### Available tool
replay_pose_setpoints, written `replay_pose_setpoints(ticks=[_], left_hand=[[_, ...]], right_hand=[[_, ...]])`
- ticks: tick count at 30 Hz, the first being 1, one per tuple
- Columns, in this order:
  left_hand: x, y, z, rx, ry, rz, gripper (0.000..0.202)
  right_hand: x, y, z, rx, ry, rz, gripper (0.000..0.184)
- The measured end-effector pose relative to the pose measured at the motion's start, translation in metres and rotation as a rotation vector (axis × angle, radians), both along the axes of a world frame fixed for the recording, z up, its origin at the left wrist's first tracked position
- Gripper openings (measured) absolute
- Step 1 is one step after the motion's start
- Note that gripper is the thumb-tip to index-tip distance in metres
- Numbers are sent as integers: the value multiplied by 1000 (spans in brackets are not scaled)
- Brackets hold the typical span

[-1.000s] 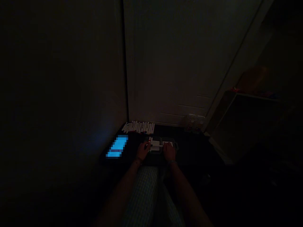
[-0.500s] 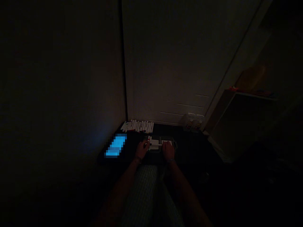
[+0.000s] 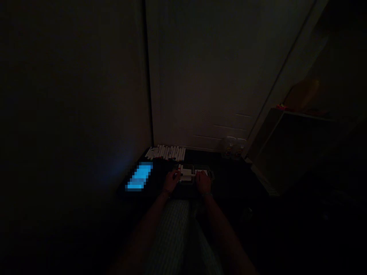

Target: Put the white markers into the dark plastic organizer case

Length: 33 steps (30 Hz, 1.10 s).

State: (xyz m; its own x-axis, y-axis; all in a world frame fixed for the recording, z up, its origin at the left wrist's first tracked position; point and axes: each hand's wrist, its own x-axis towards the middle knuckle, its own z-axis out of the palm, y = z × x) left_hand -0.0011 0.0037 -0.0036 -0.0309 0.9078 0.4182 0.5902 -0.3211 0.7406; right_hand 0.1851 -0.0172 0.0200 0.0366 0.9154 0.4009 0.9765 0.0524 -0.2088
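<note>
In the dim light a white marker point(image 3: 188, 175) lies level between my two hands, with a dark band near its left end. My left hand point(image 3: 171, 180) is closed at that left end. My right hand point(image 3: 203, 182) is closed round the right end, its fingertips partly hidden. Beneath the marker is an open clear plastic case point(image 3: 188, 183) with two compartments. A couple of white markers point(image 3: 180, 168), one with a red band, stand at the left of the case. Pale inserts lie inside the compartments.
A row of several white markers point(image 3: 168, 152) lies at the back left of the dark table point(image 3: 229, 183). A glowing blurred screen point(image 3: 140, 176) rests at the left. Two clear packages point(image 3: 235, 148) lean on the wall at the back right. A shelf unit point(image 3: 286, 145) stands further right.
Both hands keep their grip on the marker and have barely moved. The whole view has shifted very slightly and looks a little darker.
</note>
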Motion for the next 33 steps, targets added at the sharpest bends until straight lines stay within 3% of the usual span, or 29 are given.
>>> replay_pose_setpoints(ticks=[33], left_hand=[[0,0,1,-1,9,19,33]], right_hand=[[-2,-2,3,12,-3,7,41]])
